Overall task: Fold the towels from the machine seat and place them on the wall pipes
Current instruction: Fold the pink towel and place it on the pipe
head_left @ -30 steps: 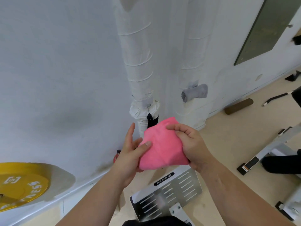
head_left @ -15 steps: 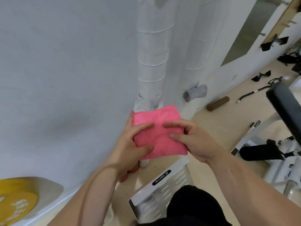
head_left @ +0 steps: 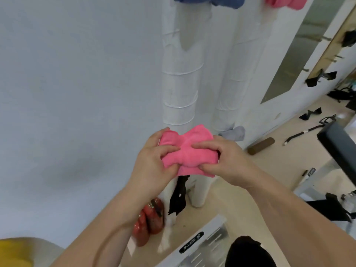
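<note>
A folded pink towel (head_left: 189, 151) is held in front of two white wrapped wall pipes (head_left: 181, 83). My left hand (head_left: 154, 160) grips its left side, thumb on the front. My right hand (head_left: 225, 160) pinches its right side, fingers curled over the top and thumb underneath. The towel bulges and creases in the middle between the hands. At the top edge, blue towels (head_left: 225, 1) and a pink towel (head_left: 283, 1) sit on the pipes. A grey rolled towel (head_left: 236, 132) sticks out lower on the right pipe.
A red object (head_left: 149, 218) and a black strap (head_left: 179, 195) lie at the pipes' foot. A metal footplate (head_left: 208, 245) is below my arms. A black padded machine seat (head_left: 339, 147) is at the right. A yellow weight plate (head_left: 13, 253) is bottom left.
The towel went from flat between my hands to squeezed and bunched in the middle. My view tilted up, showing towels on top of the pipes.
</note>
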Demonstrator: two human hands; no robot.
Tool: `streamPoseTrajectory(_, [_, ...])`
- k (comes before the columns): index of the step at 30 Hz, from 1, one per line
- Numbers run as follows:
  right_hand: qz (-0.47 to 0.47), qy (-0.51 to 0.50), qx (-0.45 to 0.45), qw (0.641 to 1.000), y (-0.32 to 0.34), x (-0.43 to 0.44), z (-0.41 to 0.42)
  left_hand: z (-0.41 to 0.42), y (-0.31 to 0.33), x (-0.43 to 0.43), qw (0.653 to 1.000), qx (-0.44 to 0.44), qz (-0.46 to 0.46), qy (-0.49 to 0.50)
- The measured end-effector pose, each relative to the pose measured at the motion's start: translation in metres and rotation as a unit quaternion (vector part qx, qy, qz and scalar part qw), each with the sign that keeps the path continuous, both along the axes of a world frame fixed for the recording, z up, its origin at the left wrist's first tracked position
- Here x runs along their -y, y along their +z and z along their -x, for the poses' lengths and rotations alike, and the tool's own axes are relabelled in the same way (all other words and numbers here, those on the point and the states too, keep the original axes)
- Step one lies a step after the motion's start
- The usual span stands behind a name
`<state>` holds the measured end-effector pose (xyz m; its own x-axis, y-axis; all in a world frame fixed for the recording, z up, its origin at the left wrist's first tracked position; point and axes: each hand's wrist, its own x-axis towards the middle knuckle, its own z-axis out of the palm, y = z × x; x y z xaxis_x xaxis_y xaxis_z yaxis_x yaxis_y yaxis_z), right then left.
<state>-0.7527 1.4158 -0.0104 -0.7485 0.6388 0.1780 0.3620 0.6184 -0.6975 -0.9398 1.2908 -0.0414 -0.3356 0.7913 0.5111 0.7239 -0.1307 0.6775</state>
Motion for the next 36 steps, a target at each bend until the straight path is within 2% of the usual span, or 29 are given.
streamPoseTrajectory(5, [-0.116, 0.043, -0.040, 0.992, 0.019, -0.060, 0.000, -0.011, 0.026, -0.040, 0.996, -0.083, 0.007, 0.031])
streamPoseTrajectory(9, [-0.193, 0.089, -0.057, 0.975, 0.042, -0.127, -0.018, -0.038, 0.057, -0.085, 0.985, -0.139, 0.031, 0.102])
streamPoseTrajectory(11, [-0.170, 0.138, -0.055, 0.974, 0.060, -0.162, -0.034, -0.053, 0.076, -0.106, 0.988, -0.117, 0.057, 0.080])
streamPoseTrajectory(15, [-0.055, 0.239, -0.089, 0.965, 0.103, -0.220, -0.056, -0.087, 0.119, -0.145, 0.996, 0.026, 0.061, 0.056])
streamPoseTrajectory(21, [0.006, 0.268, -0.232, 0.935, 0.160, -0.256, -0.045, -0.107, 0.192, -0.176, 0.984, 0.111, -0.041, 0.131])
streamPoseTrajectory(26, [0.081, 0.272, -0.330, 0.900, 0.202, -0.236, -0.020, -0.106, 0.238, -0.167, 0.985, 0.099, -0.068, 0.125])
streamPoseTrajectory(30, [0.050, 0.287, -0.394, 0.872, 0.241, -0.219, -0.004, -0.100, 0.276, -0.148, 0.984, 0.058, -0.110, 0.129])
streamPoseTrajectory(36, [-0.027, 0.318, -0.407, 0.856, 0.313, -0.201, 0.005, -0.088, 0.349, -0.129, 0.983, 0.023, -0.162, 0.089])
